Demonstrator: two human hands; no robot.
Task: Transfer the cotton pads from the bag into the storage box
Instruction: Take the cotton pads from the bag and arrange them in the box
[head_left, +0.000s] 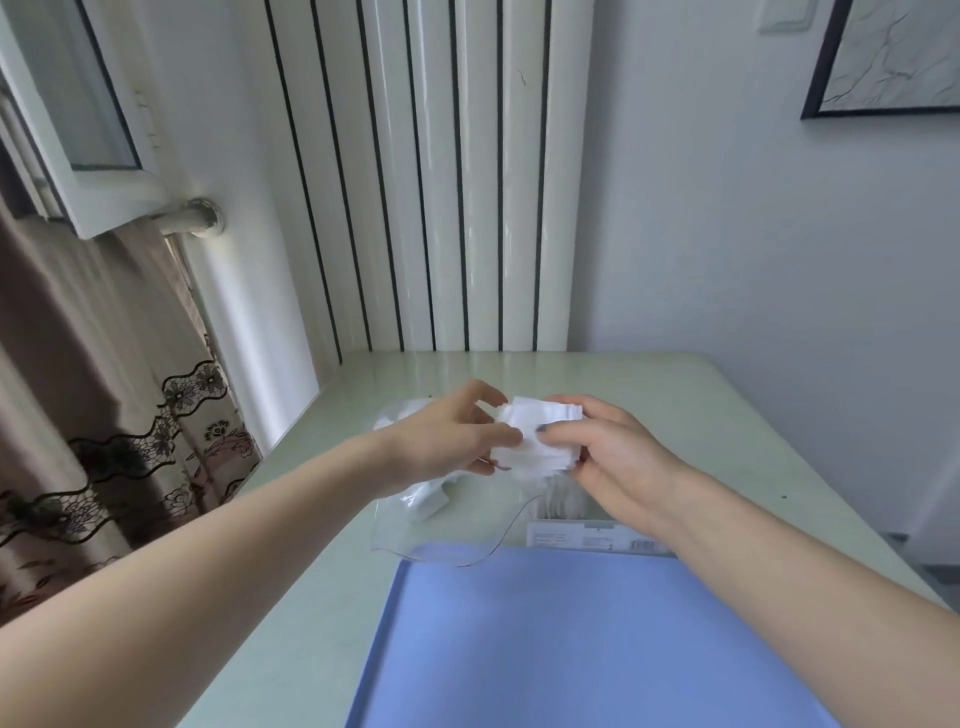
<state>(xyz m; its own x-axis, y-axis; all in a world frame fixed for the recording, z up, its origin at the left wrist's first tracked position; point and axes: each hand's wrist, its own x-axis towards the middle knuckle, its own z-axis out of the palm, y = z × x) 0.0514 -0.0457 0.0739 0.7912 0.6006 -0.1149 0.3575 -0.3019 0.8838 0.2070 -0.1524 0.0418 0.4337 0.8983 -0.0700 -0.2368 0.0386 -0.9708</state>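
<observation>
A stack of white cotton pads (535, 434) is held up above the table between both hands. My right hand (608, 457) grips the stack from the right, thumb on its front face. My left hand (452, 431) pinches its left edge with thumb and fingers. Under the hands stands a clear storage box (556, 512) with white pads inside and a label on its front. A crumpled clear plastic bag (421, 496) lies on the table to the left of the box, partly hidden by my left hand.
A blue mat (545, 639) covers the near part of the pale green table (727, 415). A thin dark thread curves by the mat's far edge. A white radiator (441, 182) stands behind the table, a curtain (104, 389) to the left.
</observation>
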